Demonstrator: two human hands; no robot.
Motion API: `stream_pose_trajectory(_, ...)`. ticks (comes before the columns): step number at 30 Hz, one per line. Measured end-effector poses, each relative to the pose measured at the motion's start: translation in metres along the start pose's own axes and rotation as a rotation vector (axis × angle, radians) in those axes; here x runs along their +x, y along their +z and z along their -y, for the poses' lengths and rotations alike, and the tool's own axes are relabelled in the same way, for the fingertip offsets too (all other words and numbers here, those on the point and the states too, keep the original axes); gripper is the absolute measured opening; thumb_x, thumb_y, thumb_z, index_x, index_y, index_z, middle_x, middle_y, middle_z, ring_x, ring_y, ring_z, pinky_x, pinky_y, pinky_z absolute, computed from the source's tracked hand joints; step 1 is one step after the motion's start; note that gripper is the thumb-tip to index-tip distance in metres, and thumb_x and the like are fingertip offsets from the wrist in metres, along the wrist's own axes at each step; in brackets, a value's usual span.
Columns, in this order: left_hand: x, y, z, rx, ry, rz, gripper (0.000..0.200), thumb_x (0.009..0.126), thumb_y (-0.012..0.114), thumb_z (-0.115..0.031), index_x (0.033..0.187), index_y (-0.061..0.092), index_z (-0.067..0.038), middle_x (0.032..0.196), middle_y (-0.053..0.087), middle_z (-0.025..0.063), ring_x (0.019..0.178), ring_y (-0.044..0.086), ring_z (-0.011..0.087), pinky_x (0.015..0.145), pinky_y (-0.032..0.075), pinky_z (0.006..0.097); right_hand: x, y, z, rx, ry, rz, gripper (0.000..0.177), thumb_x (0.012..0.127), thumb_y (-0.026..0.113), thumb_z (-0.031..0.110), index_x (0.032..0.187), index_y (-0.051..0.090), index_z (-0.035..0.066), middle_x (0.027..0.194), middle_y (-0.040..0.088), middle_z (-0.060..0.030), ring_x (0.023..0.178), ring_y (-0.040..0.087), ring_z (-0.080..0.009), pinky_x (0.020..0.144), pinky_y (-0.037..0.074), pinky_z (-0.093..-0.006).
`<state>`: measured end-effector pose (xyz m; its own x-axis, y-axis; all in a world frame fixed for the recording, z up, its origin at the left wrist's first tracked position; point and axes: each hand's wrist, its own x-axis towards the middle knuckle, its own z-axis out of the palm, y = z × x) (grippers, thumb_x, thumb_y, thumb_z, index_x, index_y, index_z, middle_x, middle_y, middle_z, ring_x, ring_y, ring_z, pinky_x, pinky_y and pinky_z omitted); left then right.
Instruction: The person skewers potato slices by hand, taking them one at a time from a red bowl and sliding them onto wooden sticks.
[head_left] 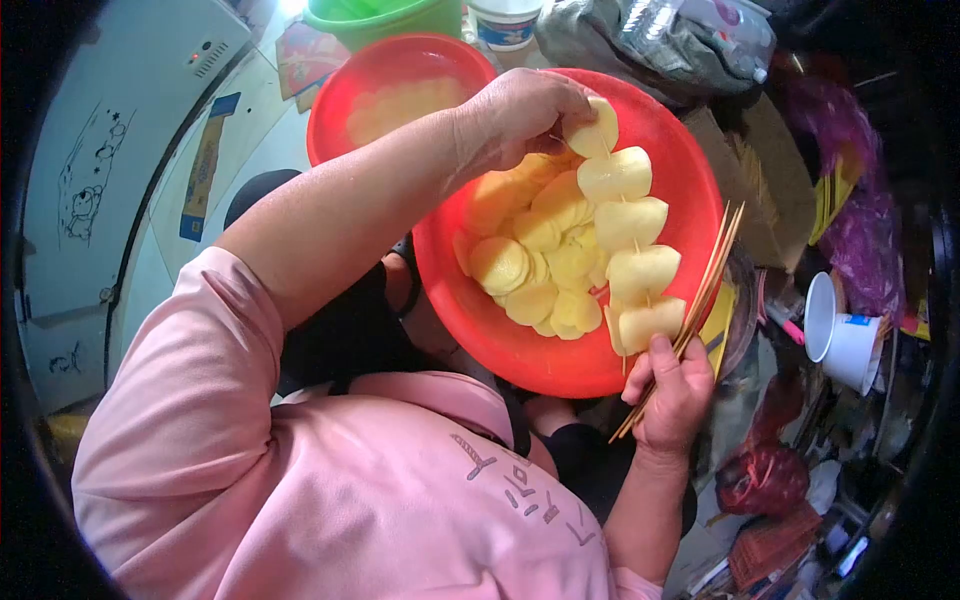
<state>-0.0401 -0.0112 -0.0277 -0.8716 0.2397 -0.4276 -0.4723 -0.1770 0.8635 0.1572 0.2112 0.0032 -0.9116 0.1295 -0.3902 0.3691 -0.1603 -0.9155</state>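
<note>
My left hand (525, 115) pinches a round, pale yellow slice (592, 128), which looks like potato, at the upper end of a thin skewer. Several more slices (631, 222) are spaced down that skewer, curved and threaded through. At its lower end, my right hand (675, 392) is closed around a bundle of bamboo skewers (708, 280), close against the lowest slice (652, 324). Beneath the threaded slices sits a red basin (480, 340) with a heap of loose slices (535, 235). My left fingertips are partly hidden behind the hand.
A second red basin (330, 120) with pale slices in it stands behind my left forearm. Beyond are a green tub (385, 22) and a white bucket (503, 25). On the right lie a cardboard box (765, 180), a white plastic tub (850, 350) and a red mesh bag (762, 480).
</note>
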Motion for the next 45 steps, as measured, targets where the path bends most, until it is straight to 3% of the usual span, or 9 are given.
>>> stream_pose_trajectory(3,0.001,0.001,-0.002,-0.233,0.034,0.004,0.021,0.079,0.060,-0.007,0.098,0.060,0.002,0.092,0.063,0.0121,0.083,0.064,0.0231,0.074,0.055,0.0357,0.000,0.003,-0.001,-0.013,-0.017,0.005,0.014,0.090,0.055,0.013,0.096,0.055,0.000,0.055,0.052,-0.0023,0.040,0.044,-0.0080,0.039,0.036,-0.0198)
stream_pose_trajectory(6,0.002,-0.001,-0.005,-0.255,0.044,0.001,0.024,0.080,0.061,-0.008,0.100,0.058,0.004,0.095,0.061,0.0143,0.084,0.063,0.0240,0.074,0.055,0.0365,0.000,0.003,-0.002,-0.012,-0.024,0.003,0.015,0.090,0.055,0.014,0.096,0.055,0.000,0.055,0.052,-0.0022,0.040,0.044,-0.0080,0.038,0.036,-0.0198)
stream_pose_trajectory(16,-0.008,0.004,-0.011,-0.196,0.080,-0.057,0.027,0.082,0.058,-0.010,0.106,0.054,0.002,0.098,0.061,0.0140,0.085,0.064,0.0253,0.074,0.056,0.0362,0.000,0.003,-0.004,0.001,-0.034,0.009,0.015,0.090,0.056,0.014,0.097,0.055,0.000,0.055,0.052,-0.0020,0.040,0.044,-0.0078,0.038,0.036,-0.0195)
stream_pose_trajectory(19,-0.020,0.011,-0.014,-0.114,0.179,-0.084,0.027,0.083,0.059,-0.012,0.104,0.057,0.003,0.097,0.062,0.0138,0.086,0.064,0.0245,0.075,0.055,0.0357,-0.001,0.001,-0.005,-0.012,-0.039,0.009,0.015,0.090,0.056,0.014,0.097,0.055,0.000,0.056,0.052,-0.0021,0.040,0.044,-0.0079,0.038,0.037,-0.0197)
stream_pose_trajectory(22,-0.029,0.017,-0.015,0.017,0.134,-0.011,0.023,0.084,0.059,-0.014,0.101,0.060,0.002,0.094,0.063,0.0113,0.087,0.063,0.0217,0.075,0.054,0.0338,-0.002,0.001,-0.005,-0.039,-0.035,-0.014,0.015,0.089,0.056,0.014,0.096,0.054,0.000,0.056,0.052,-0.0019,0.041,0.045,-0.0079,0.039,0.037,-0.0198)
stream_pose_trajectory(25,-0.038,0.027,-0.015,0.094,0.190,-0.042,0.019,0.086,0.057,-0.014,0.098,0.063,-0.001,0.090,0.064,0.0089,0.084,0.063,0.0185,0.071,0.053,0.0314,-0.002,0.002,-0.005,-0.074,-0.053,-0.028,0.015,0.089,0.056,0.014,0.095,0.054,0.001,0.056,0.053,-0.0018,0.041,0.046,-0.0079,0.039,0.037,-0.0197)
stream_pose_trajectory(27,-0.035,0.027,-0.016,0.115,0.124,-0.103,0.018,0.088,0.056,-0.015,0.099,0.063,-0.003,0.090,0.064,0.0066,0.079,0.061,0.0166,0.068,0.052,0.0305,-0.002,0.003,-0.006,-0.157,-0.069,-0.030,0.014,0.089,0.056,0.014,0.096,0.054,0.001,0.058,0.054,-0.0018,0.042,0.047,-0.0078,0.040,0.038,-0.0195)
stream_pose_trajectory(40,-0.029,0.029,-0.006,-0.123,0.065,-0.145,0.015,0.091,0.055,-0.018,0.098,0.061,-0.006,0.086,0.062,0.0036,0.075,0.059,0.0145,0.066,0.048,0.0328,-0.006,0.011,-0.016,-0.171,-0.032,-0.020,0.013,0.088,0.057,0.009,0.099,0.053,0.002,0.061,0.056,-0.0022,0.044,0.049,-0.0071,0.042,0.040,-0.0191)
stream_pose_trajectory(45,-0.031,0.032,0.007,-0.055,0.093,-0.226,0.021,0.090,0.057,-0.023,0.098,0.061,-0.004,0.084,0.062,0.0042,0.072,0.058,0.0128,0.063,0.046,0.0279,-0.007,0.014,-0.015,-0.211,-0.025,-0.003,0.012,0.088,0.056,0.008,0.098,0.054,0.002,0.063,0.057,-0.0022,0.047,0.051,-0.0073,0.042,0.041,-0.0194)
